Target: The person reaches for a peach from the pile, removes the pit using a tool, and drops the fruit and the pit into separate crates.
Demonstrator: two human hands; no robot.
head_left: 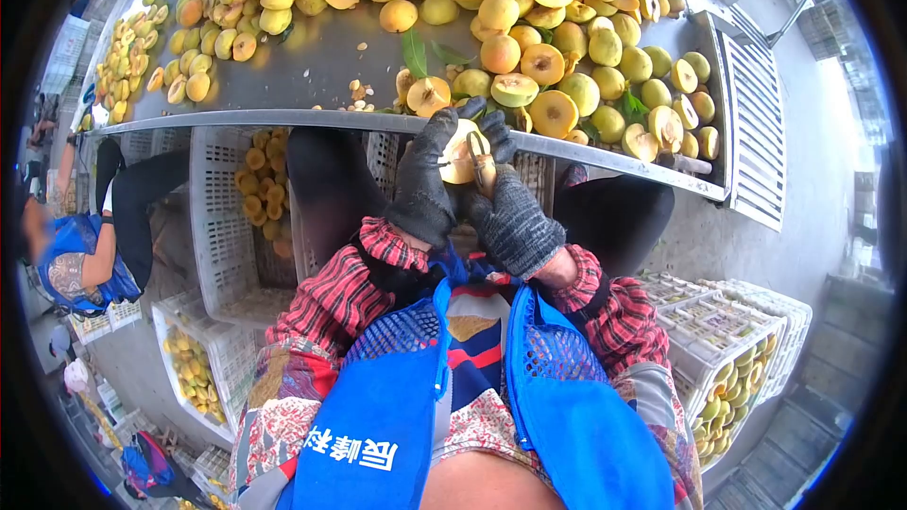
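Note:
My left hand, in a dark glove, is closed round a cut yellow peach with its pale flesh facing up. In my grey-gloved right hand is a small pitting tool with a curved metal loop and a brownish handle. The loop rests against the peach flesh, and the fingers of both hands partly hide the fruit. Both hands are close to my body, at the near rim of the metal table. Just beyond them lies a halved peach among other peaches.
Whole and halved peaches are heaped on the table, with loose pits near its rim. White crates stand below on the left, and a stack of crates holds halves on the right. A co-worker sits at left.

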